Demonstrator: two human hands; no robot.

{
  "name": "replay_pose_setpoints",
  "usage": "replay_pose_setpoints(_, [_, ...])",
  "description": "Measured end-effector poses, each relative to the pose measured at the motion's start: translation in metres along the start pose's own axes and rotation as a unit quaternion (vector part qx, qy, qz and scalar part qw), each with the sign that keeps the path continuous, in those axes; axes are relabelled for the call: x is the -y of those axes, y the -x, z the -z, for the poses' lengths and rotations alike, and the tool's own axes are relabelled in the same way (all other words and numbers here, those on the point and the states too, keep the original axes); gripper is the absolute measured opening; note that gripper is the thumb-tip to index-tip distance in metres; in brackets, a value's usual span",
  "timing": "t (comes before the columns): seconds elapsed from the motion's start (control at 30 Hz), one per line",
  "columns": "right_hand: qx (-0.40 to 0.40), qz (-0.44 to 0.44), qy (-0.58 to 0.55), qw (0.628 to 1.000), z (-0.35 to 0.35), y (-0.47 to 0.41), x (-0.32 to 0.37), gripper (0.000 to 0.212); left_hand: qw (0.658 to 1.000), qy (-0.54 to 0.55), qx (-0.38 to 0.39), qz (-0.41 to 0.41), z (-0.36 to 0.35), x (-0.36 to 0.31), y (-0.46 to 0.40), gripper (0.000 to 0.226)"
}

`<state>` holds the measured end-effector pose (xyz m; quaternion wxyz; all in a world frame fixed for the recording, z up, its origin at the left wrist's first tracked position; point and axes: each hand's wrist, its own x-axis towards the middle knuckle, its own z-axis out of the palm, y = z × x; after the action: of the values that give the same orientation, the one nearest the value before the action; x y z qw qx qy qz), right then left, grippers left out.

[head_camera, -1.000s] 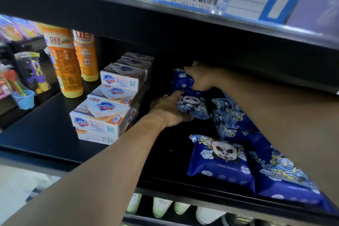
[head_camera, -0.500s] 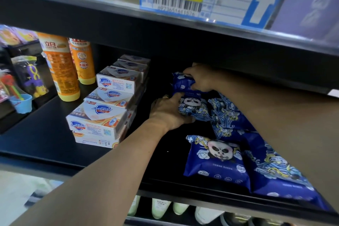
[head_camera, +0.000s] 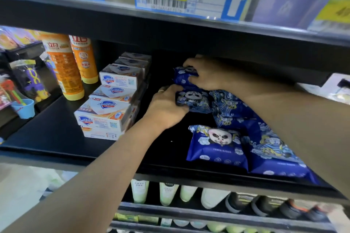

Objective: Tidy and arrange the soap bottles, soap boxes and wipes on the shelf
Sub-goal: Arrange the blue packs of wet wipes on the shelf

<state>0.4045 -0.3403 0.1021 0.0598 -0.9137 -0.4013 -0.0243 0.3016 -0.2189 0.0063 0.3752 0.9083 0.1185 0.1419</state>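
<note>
Little has shifted since the earlier frame: both hands stay deep on the black shelf (head_camera: 56, 128). Right hand (head_camera: 205, 73) curls its grip round the rear dark-blue plastic wipes pack (head_camera: 182, 78); left hand (head_camera: 166, 108) pinches the panda-printed blue wipes pack (head_camera: 195, 100) before it. White cardboard soap boxes (head_camera: 106, 114) sit stacked left, beside orange soap bottles (head_camera: 64, 68).

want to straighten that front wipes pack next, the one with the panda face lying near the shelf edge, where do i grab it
Probably by its two short ends, coming in from the front. The front wipes pack lies flat, face up, with bare shelf on its left; its right edge touches another blue pack, so slide fingers in there. Both the left hand and right hand are busy with packs further back.
</note>
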Motion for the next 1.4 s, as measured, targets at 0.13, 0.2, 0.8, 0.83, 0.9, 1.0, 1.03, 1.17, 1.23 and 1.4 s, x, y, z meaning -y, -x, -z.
replay_pose_setpoints(0.13, [-0.116,0.021,0.015,0.993,0.003,0.045,0.002,0.031,0.997,0.016,0.025,-0.071,0.006,-0.022,0.032,0.046])
replay_pose_setpoints(0.2, [-0.144,0.024,0.017,0.989,0.004,0.069,0.000,0.029,0.996,0.019,0.031,-0.085,0.007,-0.031,0.041,0.046])
replay_pose_setpoints(0.8, [0.006,-0.114,-0.071,0.991,0.035,0.113,-0.061,0.063,0.994,-0.012,0.103,-0.035,-0.030,-0.075,0.031,0.092])
replay_pose_setpoints(0.83, [0.013,-0.109,-0.078,0.991,0.037,0.113,-0.063,0.069,0.994,-0.017,0.106,-0.030,-0.031,-0.077,0.027,0.097])
replay_pose_setpoints(0.9, [0.041,-0.107,-0.099,0.988,0.039,0.114,-0.066,0.078,0.993,-0.026,0.115,-0.018,-0.036,-0.082,0.021,0.102])
replay_pose_setpoints(1.0, [0.053,-0.133,-0.155,0.978,0.035,0.105,-0.067,0.059,0.994,-0.030,0.110,0.003,-0.045,-0.090,0.016,0.095])
replay_pose_setpoints(1.03, [0.034,-0.140,-0.170,0.975,0.033,0.102,-0.064,0.054,0.994,-0.031,0.103,0.009,-0.047,-0.093,0.016,0.090])
replay_pose_setpoints(1.17, [-0.001,-0.197,-0.133,0.971,0.031,0.083,-0.052,0.072,0.996,-0.029,0.072,0.037,-0.053,-0.099,0.013,0.088])
replay_pose_setpoints(1.23, [0.012,-0.238,-0.088,0.967,0.033,0.075,-0.045,0.076,0.996,-0.018,0.068,0.048,-0.053,-0.100,0.009,0.090])
replay_pose_setpoints(1.4, [0.091,-0.202,-0.120,0.968,0.041,0.064,-0.039,0.035,0.994,0.020,0.097,0.046,-0.048,-0.103,-0.001,0.097])
